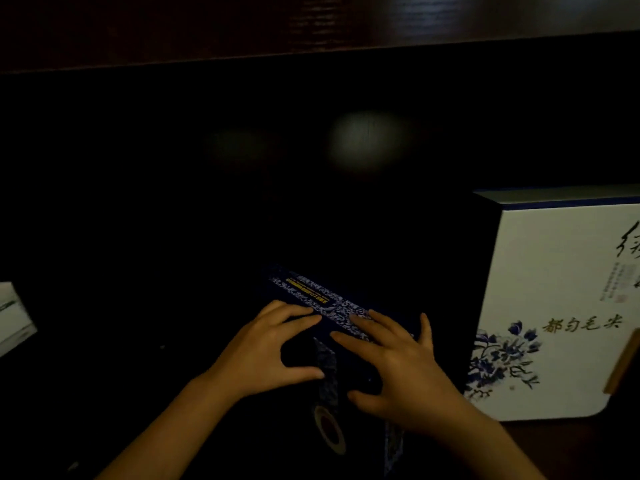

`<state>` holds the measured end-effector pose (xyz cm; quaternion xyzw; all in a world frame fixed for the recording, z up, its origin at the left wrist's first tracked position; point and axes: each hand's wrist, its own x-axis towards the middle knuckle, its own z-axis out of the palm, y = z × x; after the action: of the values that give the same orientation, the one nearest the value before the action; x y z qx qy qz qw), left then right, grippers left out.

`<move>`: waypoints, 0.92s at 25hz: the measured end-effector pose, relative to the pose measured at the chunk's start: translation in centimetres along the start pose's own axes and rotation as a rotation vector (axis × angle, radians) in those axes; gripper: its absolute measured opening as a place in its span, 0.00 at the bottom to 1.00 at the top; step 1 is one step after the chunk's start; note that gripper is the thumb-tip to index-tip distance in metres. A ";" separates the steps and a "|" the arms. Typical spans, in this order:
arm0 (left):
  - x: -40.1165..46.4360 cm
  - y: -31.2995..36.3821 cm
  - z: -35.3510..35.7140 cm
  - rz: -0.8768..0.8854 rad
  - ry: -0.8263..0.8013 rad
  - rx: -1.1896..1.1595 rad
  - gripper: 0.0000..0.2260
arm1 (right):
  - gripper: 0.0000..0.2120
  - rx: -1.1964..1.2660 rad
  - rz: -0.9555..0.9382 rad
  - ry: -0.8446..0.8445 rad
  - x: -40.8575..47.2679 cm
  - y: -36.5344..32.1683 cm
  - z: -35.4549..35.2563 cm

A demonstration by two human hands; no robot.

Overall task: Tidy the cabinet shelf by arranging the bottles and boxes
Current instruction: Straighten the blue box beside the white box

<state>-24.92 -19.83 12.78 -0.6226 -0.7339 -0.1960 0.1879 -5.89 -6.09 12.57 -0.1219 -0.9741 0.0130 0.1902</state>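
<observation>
A dark blue box [311, 292] with a white floral pattern and a yellow label stands low in the middle of the dim shelf. My left hand [273, 351] rests on its top left part, fingers spread over the edge. My right hand [398, 362] lies on its top right part, fingers also spread, thumb down the front face. Both hands press on the box from above and in front. To the right stands a large white box [561, 306] with blue flowers and dark calligraphy, close beside the dark blue box.
The cabinet interior is very dark, with a faint light reflection [367, 140] on the back wall. A dark wooden shelf edge [311, 29] runs across the top. A pale box corner [14, 317] shows at the left edge.
</observation>
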 end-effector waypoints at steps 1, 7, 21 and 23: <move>0.7 -1.7 -0.3 0.013 -0.124 0.055 0.38 | 0.37 0.007 -0.013 -0.027 -0.1 1.0 0.0; 5.3 -10.5 0.3 -0.189 -0.436 0.278 0.51 | 0.35 0.106 -0.059 -0.164 0.5 5.0 -1.1; 3.9 -15.7 0.4 -0.368 -0.261 -0.015 0.46 | 0.43 0.106 0.047 0.328 0.4 2.6 1.1; 2.6 -14.6 0.3 -0.424 -0.187 0.022 0.45 | 0.42 0.182 0.102 0.249 0.6 3.2 1.0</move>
<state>-39.70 -19.69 13.10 -0.4678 -0.8647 -0.1643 0.0805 -6.06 -2.77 11.63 -0.1539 -0.9304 0.0958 0.3187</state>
